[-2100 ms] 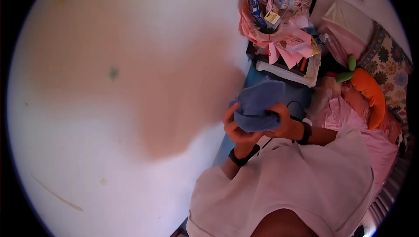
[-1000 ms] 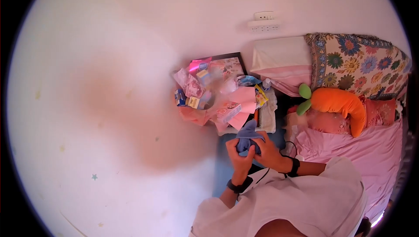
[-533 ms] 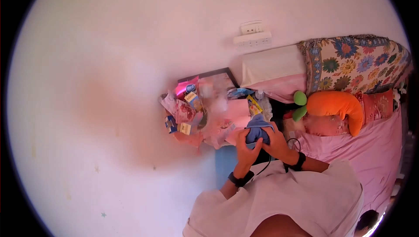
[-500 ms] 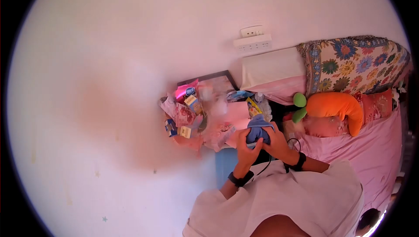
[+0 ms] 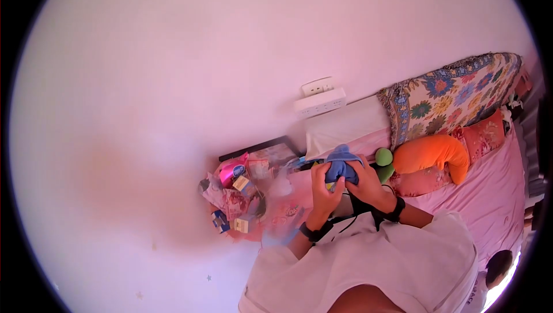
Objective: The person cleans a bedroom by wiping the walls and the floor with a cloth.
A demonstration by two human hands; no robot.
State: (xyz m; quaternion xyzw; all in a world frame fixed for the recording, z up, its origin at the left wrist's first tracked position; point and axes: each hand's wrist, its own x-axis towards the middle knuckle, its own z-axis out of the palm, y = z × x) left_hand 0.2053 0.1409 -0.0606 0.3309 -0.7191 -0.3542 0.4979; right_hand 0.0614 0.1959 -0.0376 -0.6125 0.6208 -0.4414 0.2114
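A bundled blue cloth (image 5: 342, 166) is held up between my two hands, in front of my chest. My left hand (image 5: 325, 191) grips its left and lower side, the thumb pressed upright against the fabric. On the other side my right hand (image 5: 370, 185) wraps its fingers round the cloth's right edge. A loose fold sticks up at the top of the bundle. Whether the bundle has anything inside is hidden. Both my wrists wear dark bands.
Cluttered packets and small boxes (image 5: 243, 185) lie to the left, by a dark-edged frame (image 5: 259, 150). On the right, a bed (image 5: 484, 212) holds an orange plush cushion (image 5: 432, 154) and a floral blanket (image 5: 452, 97). A power strip (image 5: 320, 103) hangs on the wall. Another person (image 5: 496, 267) is at lower right.
The camera view has tilted, so the clutter and bed sit lower and further left. My hands, still round the blue cloth, now appear slightly higher. More of the other person shows.
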